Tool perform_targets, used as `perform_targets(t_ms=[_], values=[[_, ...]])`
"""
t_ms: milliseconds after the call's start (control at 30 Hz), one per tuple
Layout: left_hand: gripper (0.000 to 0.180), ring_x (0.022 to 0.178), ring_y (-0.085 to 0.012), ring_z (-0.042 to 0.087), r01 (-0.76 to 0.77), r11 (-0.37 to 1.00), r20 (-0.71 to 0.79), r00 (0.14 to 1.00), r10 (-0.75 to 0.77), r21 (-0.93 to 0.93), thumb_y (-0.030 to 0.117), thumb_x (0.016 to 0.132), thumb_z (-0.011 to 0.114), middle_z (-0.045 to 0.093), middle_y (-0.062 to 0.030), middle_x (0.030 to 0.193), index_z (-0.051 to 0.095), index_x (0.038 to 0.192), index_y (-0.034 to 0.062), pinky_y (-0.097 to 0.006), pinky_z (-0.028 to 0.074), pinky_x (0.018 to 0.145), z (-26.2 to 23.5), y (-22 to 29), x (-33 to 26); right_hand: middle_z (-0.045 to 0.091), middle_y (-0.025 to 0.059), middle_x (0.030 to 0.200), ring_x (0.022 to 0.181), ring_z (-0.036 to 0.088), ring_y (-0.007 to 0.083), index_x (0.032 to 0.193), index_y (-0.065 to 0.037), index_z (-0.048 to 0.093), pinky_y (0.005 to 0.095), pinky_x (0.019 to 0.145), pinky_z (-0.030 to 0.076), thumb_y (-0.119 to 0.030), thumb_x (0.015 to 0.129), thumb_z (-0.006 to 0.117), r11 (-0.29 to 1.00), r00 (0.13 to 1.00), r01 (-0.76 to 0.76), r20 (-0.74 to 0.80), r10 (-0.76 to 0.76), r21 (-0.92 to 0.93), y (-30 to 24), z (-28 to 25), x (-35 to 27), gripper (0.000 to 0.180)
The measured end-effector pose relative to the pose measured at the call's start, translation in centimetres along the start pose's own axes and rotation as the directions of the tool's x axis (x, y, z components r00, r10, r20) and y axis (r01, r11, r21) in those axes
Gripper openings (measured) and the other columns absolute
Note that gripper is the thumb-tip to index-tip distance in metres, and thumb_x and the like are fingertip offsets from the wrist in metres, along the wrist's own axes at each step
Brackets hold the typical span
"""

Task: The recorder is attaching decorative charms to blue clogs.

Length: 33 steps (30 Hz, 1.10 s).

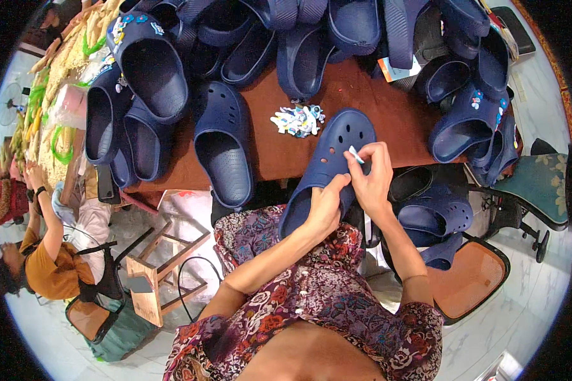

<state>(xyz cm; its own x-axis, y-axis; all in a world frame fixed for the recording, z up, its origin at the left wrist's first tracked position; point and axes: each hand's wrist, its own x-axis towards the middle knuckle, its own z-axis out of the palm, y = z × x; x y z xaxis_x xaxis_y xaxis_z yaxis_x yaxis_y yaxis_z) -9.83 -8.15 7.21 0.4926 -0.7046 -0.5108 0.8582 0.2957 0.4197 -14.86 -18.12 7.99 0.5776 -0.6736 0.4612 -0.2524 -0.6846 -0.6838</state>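
A navy clog (pixel 338 145) with round holes in its toe is tilted over the table's near edge, toe pointing away from me. My left hand (pixel 327 206) grips it at the foot opening, some fingers hidden inside. At the right side of the toe, my right hand (pixel 372 174) pinches a small white and light-blue shoe charm (pixel 356 154) close to the holes. Just beyond the clog lies a small heap of white, blue and yellow charms (pixel 297 120). Another navy clog (pixel 223 143), without charms, rests at the table edge to the left.
Many navy clogs (pixel 304 60) crowd the far side of the brown-covered table (pixel 267 149). Charms decorate clogs at left (pixel 149 66) and right (pixel 467 127). Several clogs (pixel 435 213) sit on an orange chair (pixel 473 279) at right. A wooden stool (pixel 147 298) and another person (pixel 57 267) are at left.
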Motion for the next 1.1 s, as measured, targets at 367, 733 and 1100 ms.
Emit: perform_targets(t_ms=[367, 733, 1100], values=[[0.054, 0.112, -0.0175, 0.054, -0.008, 0.978, -0.027, 1.0, 0.014, 0.207, -0.006, 0.076, 0.061, 0.057, -0.005, 0.126, 0.054, 0.129, 0.0022, -0.032, 0.041, 0.101, -1.5, -0.4, -1.4, 0.061, 0.0023, 0.081, 0.072, 0.056, 0.0102, 0.099, -0.004, 0.057, 0.0278, 0.066, 0.046, -0.014, 0.085, 0.072, 0.989, 0.959, -0.136, 0.259, 0.119, 0.05, 2.7, -0.2, 8.9, 0.022], [0.051, 0.112, -0.0189, 0.055, 0.007, 0.982, -0.053, 0.999, 0.004, 0.191, -0.005, 0.075, 0.065, 0.061, -0.0049, 0.12, 0.055, 0.124, 0.0027, -0.034, 0.04, 0.101, -2.1, -0.9, -1.9, 0.063, -0.0002, 0.088, 0.082, 0.059, 0.0074, 0.104, -0.003, 0.061, 0.0232, 0.071, 0.046, -0.014, 0.089, 0.067, 0.885, 0.543, -0.45, 0.823, 0.166, 0.118, 6.5, 2.6, 14.1, 0.019], [0.049, 0.109, -0.0176, 0.055, 0.021, 0.978, -0.054, 0.998, -0.01, 0.209, -0.004, 0.076, 0.064, 0.059, -0.0049, 0.119, 0.055, 0.124, 0.0023, -0.032, 0.042, 0.098, -3.1, -1.6, -1.5, 0.068, 0.0048, 0.102, 0.09, 0.061, 0.0102, 0.122, -0.002, 0.063, 0.0263, 0.077, 0.049, -0.024, 0.092, 0.067, 0.862, 0.533, -0.488, 0.829, 0.171, 0.136, 8.9, 4.0, 14.0, 0.037]])
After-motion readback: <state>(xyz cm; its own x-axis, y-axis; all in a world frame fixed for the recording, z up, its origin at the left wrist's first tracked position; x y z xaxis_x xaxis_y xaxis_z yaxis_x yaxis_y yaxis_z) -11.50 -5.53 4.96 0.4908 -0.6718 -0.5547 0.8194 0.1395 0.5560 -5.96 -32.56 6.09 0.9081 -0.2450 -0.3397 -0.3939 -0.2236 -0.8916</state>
